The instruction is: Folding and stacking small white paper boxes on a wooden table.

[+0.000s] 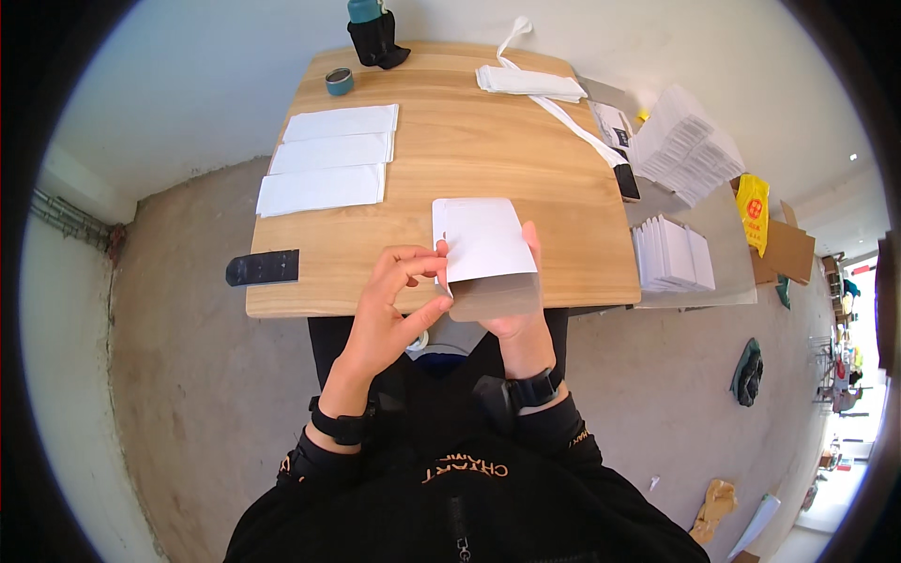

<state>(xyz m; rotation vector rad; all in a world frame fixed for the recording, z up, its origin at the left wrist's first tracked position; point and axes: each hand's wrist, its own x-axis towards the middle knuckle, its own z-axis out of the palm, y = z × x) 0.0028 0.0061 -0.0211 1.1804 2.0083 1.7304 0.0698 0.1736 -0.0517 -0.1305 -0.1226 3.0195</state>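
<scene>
Over the table's near edge I hold a white paper piece (488, 242) whose lower part is a greyish, see-through-looking panel (496, 296). My left hand (389, 302) pinches its left edge between thumb and fingers. My right hand (518, 319) supports it from beneath, with a fingertip showing at its right edge; the other fingers are hidden behind it. Left of my hands, three overlapping white paper stacks (324, 190) lie on the wooden table (450, 141). A flat black object (263, 267) sits at the table's near left corner.
A teal lid (340, 82) and a bottle in a black pouch (375, 38) stand at the far left. Far right lie a white folded bundle (530, 83) and a white strap (572, 127). White stacks (674, 255), a yellow bag (753, 211) and cardboard (790, 251) are to the right.
</scene>
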